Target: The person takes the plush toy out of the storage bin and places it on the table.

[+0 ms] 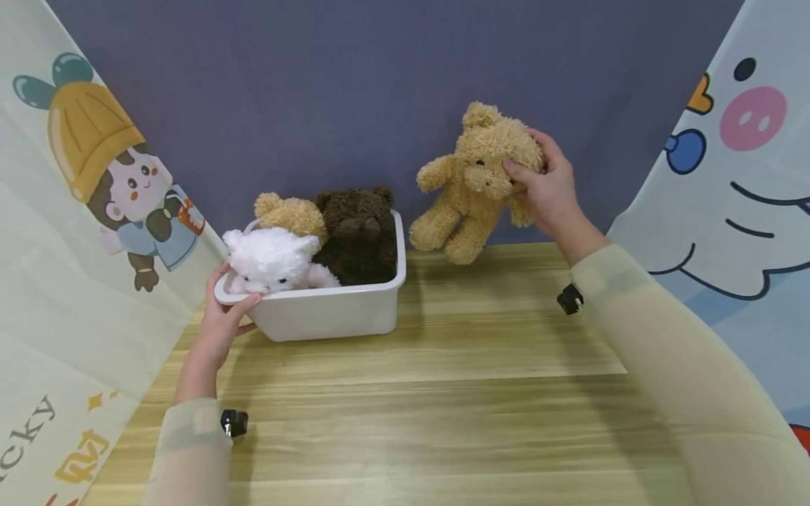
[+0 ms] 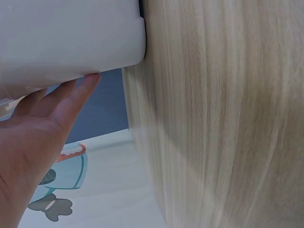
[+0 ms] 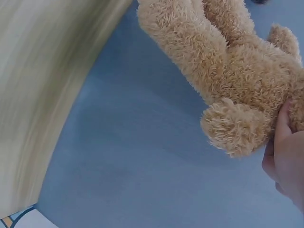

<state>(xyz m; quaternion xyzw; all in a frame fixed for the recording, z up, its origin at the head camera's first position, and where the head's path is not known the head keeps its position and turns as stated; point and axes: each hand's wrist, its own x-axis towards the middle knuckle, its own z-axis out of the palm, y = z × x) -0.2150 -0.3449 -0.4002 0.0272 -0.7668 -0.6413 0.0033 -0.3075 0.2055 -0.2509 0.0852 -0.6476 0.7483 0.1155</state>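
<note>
A tan teddy bear [image 1: 471, 211] hangs to the right of the white bin, its head gripped by my right hand [image 1: 552, 186]. In the right wrist view the bear's body [image 3: 259, 71] dangles against the blue-grey wall. My left hand [image 1: 221, 313] holds the left end of the white bin [image 1: 335, 313], thumb over the rim; the left wrist view shows its fingers [image 2: 71, 99] against the bin's outer side. Inside the bin sit a white plush toy [image 1: 272, 256] at the front left, a second tan bear [image 1: 294, 216] behind it and a dark brown bear [image 1: 357, 211] at the back.
The bin stands on a wood-grain table [image 1: 443, 422] near the blue-grey back wall [image 1: 380, 91]. Pale curtains with cartoon figures hang at the left [image 1: 57, 281] and right [image 1: 759, 232]. A small black device [image 1: 234, 423] sits at the left wrist, another [image 1: 571, 299] at the right.
</note>
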